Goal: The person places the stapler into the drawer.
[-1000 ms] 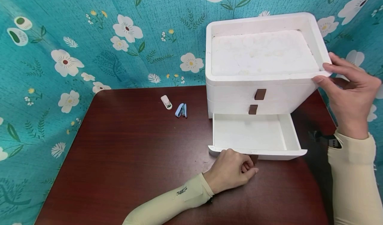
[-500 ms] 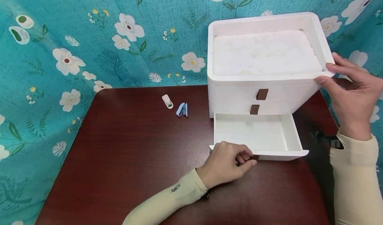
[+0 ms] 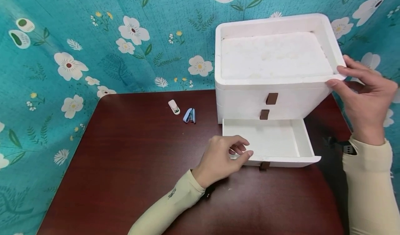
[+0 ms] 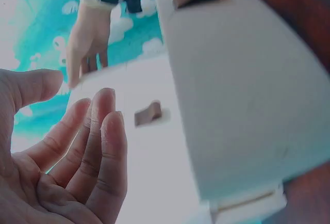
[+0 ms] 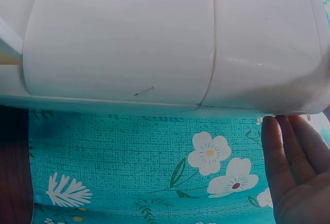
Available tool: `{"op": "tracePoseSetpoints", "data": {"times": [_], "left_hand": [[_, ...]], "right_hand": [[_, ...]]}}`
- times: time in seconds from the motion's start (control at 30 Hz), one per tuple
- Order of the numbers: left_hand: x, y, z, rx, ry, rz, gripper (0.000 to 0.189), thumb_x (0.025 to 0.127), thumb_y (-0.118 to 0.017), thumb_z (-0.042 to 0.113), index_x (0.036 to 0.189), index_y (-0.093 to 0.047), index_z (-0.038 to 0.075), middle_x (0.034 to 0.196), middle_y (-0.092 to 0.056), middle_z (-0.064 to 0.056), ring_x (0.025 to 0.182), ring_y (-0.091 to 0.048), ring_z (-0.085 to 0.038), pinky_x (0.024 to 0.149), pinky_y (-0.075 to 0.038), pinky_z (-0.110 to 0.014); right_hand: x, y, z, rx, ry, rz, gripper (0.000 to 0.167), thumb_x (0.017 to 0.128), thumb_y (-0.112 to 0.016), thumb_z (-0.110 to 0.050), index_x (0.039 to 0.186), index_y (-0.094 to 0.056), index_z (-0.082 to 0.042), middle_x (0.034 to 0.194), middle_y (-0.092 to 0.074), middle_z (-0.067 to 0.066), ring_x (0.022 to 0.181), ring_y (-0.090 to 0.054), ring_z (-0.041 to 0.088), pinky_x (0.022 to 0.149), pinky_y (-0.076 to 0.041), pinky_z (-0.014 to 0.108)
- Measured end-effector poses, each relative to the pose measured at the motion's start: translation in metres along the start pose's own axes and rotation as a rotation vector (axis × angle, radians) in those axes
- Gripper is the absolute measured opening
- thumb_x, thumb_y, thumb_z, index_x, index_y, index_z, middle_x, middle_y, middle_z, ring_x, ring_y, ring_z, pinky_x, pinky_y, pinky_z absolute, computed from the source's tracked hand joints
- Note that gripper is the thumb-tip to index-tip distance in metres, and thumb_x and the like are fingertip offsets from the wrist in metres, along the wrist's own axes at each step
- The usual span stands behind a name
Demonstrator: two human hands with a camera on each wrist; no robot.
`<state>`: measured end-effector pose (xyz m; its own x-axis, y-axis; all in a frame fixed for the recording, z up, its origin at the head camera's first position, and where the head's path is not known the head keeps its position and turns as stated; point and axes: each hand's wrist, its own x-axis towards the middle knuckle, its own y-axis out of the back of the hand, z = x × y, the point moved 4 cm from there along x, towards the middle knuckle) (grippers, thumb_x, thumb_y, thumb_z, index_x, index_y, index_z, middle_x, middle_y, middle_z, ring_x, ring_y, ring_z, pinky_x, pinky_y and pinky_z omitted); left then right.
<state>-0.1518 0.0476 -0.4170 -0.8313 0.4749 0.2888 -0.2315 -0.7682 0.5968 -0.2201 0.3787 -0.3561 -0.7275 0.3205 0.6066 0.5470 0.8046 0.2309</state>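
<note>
A white drawer cabinet (image 3: pixel 240 101) with brown pull tabs stands at the right of the head view. Its bottom drawer (image 3: pixel 281 160) is pulled out, and nothing lies in the part of it that shows. My left hand (image 3: pixel 223 158) hovers over that drawer's left front corner, fingers loosely bent and thumb apart from them, holding nothing. The brown drawer tab (image 3: pixel 264 165) lies just right of its fingertips. At the cabinet's top right front corner, my right hand (image 3: pixel 368 92) grips the rim, with the thumb at the front and the fingers along the side.
On the dark red-brown table (image 3: pixel 140 158), a small blue stapler (image 3: pixel 189 115) lies left of the cabinet. Beside it is a small pale pink rounded gadget (image 3: pixel 174 107). A teal flowered curtain (image 3: pixel 168 37) hangs right behind the table and cabinet.
My left hand has let go of the bottom drawer's tab and moved left and up, its fingers loosening. The drawer stays pulled out, and my right hand keeps its grip on the cabinet corner.
</note>
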Motion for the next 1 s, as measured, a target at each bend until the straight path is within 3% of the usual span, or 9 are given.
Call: {"op": "tracePoseSetpoints", "data": {"times": [0.17,0.43,0.6,0.83,1.0], "left_hand": [[0.003,0.024,-0.005,0.025,0.018,0.095,0.014,0.092,-0.079,0.021,0.101,-0.079,0.010,0.086,-0.080,0.000,0.074,-0.074,-0.002,0.070,-0.058,-0.013],[0.006,0.061,-0.019,0.027,0.053,0.229,0.015,0.091,-0.078,0.019,0.103,-0.078,0.009,0.087,-0.080,-0.003,0.076,-0.075,-0.006,0.071,-0.060,-0.018],[0.008,0.080,-0.031,0.009,0.110,0.294,0.014,0.091,-0.080,0.018,0.102,-0.078,0.010,0.088,-0.080,-0.003,0.077,-0.075,-0.008,0.071,-0.062,-0.023],[0.009,0.101,-0.046,0.047,0.143,0.370,0.016,0.091,-0.079,0.021,0.104,-0.078,0.013,0.087,-0.079,0.000,0.076,-0.074,-0.008,0.070,-0.062,-0.027],[0.009,0.111,-0.057,0.041,0.164,0.391,0.019,0.092,-0.078,0.023,0.108,-0.078,0.012,0.090,-0.079,-0.002,0.080,-0.075,-0.010,0.073,-0.065,-0.040]], "right_hand": [[-0.001,0.000,0.004,0.060,-0.080,0.019,0.032,0.088,-0.080,-0.001,0.120,-0.077,-0.005,0.139,-0.070,0.003,0.128,-0.068,0.008,0.086,-0.052,0.007],[0.000,-0.001,0.003,0.060,-0.068,0.018,0.032,0.088,-0.079,-0.001,0.120,-0.077,-0.005,0.139,-0.070,0.003,0.129,-0.067,0.008,0.087,-0.052,0.007],[0.001,-0.002,0.002,0.066,-0.039,0.014,0.031,0.088,-0.078,0.002,0.119,-0.077,-0.002,0.138,-0.071,0.004,0.128,-0.068,0.009,0.088,-0.052,0.008],[0.001,-0.002,0.003,0.074,-0.044,0.017,0.031,0.089,-0.079,0.001,0.120,-0.077,-0.002,0.139,-0.070,0.004,0.129,-0.068,0.010,0.088,-0.052,0.008],[0.001,-0.002,0.003,0.048,-0.022,0.019,0.031,0.088,-0.079,0.001,0.119,-0.077,-0.003,0.138,-0.071,0.004,0.128,-0.068,0.009,0.087,-0.052,0.008]]}}
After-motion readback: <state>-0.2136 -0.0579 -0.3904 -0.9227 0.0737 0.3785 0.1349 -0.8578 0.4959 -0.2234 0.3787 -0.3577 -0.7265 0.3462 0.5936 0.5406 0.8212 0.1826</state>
